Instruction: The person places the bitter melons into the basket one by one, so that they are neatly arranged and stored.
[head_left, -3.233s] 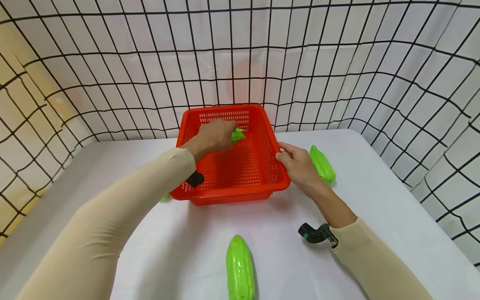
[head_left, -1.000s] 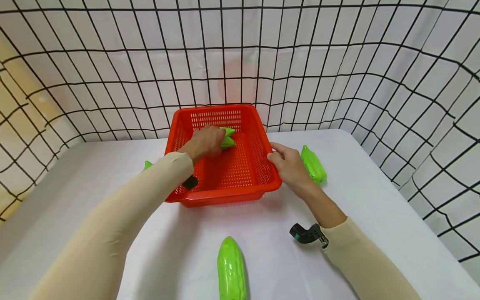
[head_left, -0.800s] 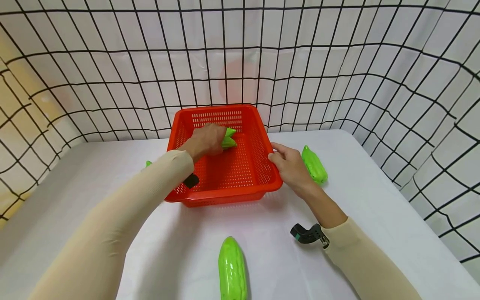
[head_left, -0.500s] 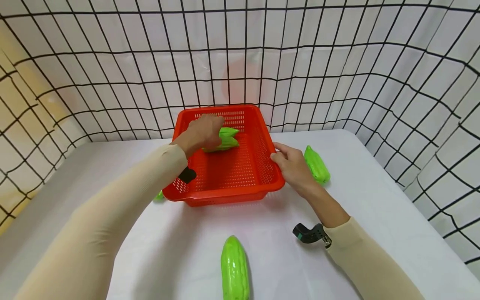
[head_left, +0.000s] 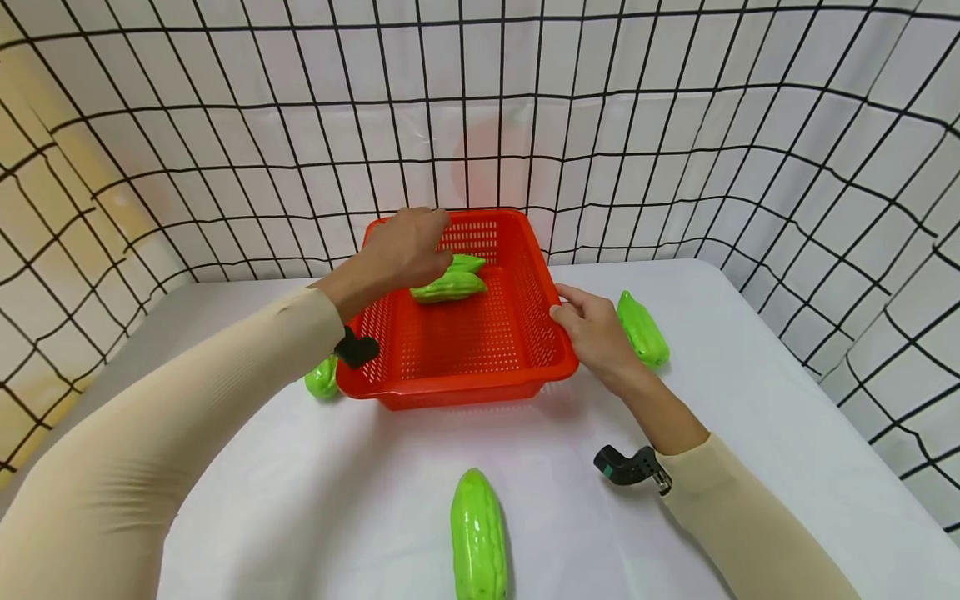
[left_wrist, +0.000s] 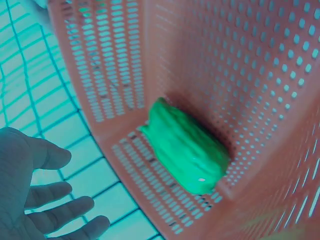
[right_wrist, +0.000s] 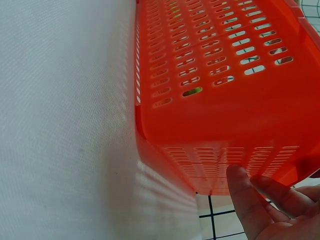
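Note:
A red plastic basket [head_left: 465,388] stands on the white table near the back. Inside it two green bitter melons lie side by side, the nearer bitter melon [head_left: 448,288] and the farther bitter melon [head_left: 469,263], partly hidden by my left hand [head_left: 407,248]. That hand hovers over the basket's back left part with nothing in its grasp; in the left wrist view its fingers [left_wrist: 62,212] are spread, apart from the bitter melon. My right hand [head_left: 596,335] grips the basket's right rim, thumb on the rim and fingers against the outer wall, as the right wrist view shows.
One bitter melon [head_left: 478,537] lies at the table's front, another bitter melon [head_left: 642,330] right of my right hand. A third bitter melon [head_left: 322,379] shows left of the basket, partly behind my left arm. Black wire mesh [head_left: 480,129] encloses the back and sides.
My left hand has laid a bitter melon in the basket beside another, let go of it, and risen up and left. My right hand has kept its grip on the rim.

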